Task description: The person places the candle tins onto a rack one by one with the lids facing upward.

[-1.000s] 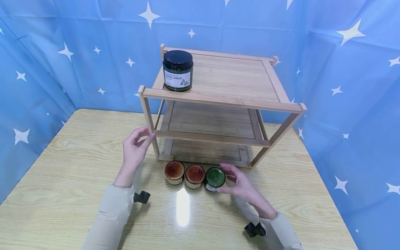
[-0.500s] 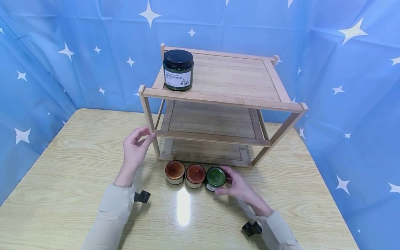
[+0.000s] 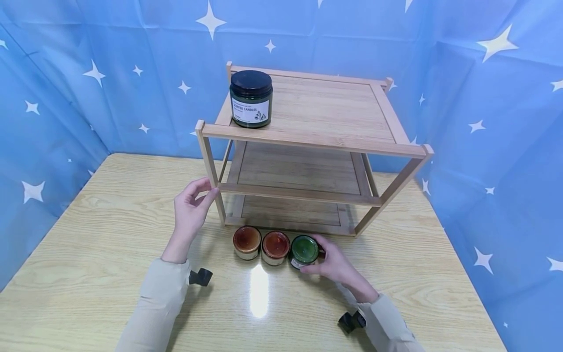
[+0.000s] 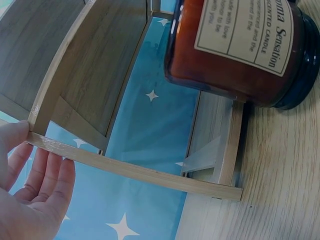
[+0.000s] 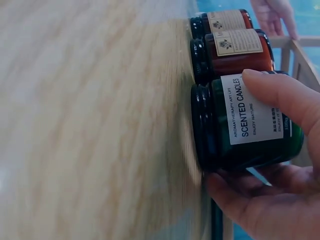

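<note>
My right hand (image 3: pixel 336 264) curls round a green glass candle jar (image 3: pixel 305 249), thumb on its white "Scented Candles" label, fingers on the far side. In the right wrist view the jar stands upside down on its black lid (image 5: pixel 202 127). Left of it, close together, are two amber candle jars, a reddish one (image 3: pixel 275 245) and an orange-brown one (image 3: pixel 247 240), also lid-down. My left hand (image 3: pixel 191 205) pinches the front left post of a wooden shelf rack (image 3: pixel 299 195) between thumb and fingers; the left wrist view shows the fingertips (image 4: pixel 67 167) against the post.
A larger dark green candle jar (image 3: pixel 250 100) with a black lid stands upright at the left of the rack's top shelf. The row of jars lies just before the rack's bottom rail. A blue star-patterned curtain (image 3: pixel 145 63) surrounds the light wood table (image 3: pixel 97 234).
My right hand has moved slightly left and closed round the green candle jar, its thumb coming onto the front. The left hand stays on the rack's post.
</note>
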`<state>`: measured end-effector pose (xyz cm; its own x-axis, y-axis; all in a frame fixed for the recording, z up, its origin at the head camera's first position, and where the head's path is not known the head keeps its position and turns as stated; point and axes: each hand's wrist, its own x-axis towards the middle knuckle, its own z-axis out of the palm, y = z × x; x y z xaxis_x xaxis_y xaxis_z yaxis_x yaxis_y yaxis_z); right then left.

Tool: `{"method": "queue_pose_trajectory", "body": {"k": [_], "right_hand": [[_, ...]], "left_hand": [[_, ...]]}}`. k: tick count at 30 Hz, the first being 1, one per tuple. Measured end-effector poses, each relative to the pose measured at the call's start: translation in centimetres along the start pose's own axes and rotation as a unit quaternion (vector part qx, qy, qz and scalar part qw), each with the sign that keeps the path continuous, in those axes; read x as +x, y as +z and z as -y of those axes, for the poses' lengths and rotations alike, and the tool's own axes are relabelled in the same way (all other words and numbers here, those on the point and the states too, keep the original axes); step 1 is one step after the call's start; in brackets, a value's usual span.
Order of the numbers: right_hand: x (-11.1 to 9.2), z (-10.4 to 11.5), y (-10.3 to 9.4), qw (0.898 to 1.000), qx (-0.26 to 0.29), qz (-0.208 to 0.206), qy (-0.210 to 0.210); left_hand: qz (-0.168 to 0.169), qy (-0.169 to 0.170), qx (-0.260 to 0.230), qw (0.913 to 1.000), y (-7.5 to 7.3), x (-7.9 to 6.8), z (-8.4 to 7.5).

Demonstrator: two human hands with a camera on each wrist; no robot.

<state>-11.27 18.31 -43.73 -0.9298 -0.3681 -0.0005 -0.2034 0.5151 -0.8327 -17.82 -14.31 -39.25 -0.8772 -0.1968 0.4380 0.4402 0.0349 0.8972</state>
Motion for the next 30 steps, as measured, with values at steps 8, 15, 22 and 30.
{"method": "queue_pose_trajectory", "body": {"k": [8, 15, 22, 30], "right_hand": [[-0.2, -0.3, -0.2, 0.999, -0.016, -0.032, -0.013], [-0.7, 0.0, -0.9, 0.999, 0.004, -0.046, 0.006], [-1.1, 1.1, -2.1, 0.997, 0.034, -0.063, -0.003], [-1.4, 3.7, -4.0, 0.994, 0.040, -0.092, -0.042]], "left_hand": [[0.002, 0.000, -0.004, 1.0000, 0.0, 0.0, 0.1], [-0.002, 0.002, -0.004, 1.0000, 0.0, -0.1, -0.1], [-0.003, 0.009, -0.009, 0.9999, 0.1, 0.0, -0.1], [-0.004, 0.007, -0.010, 0.9999, 0.1, -0.1, -0.1]]}}
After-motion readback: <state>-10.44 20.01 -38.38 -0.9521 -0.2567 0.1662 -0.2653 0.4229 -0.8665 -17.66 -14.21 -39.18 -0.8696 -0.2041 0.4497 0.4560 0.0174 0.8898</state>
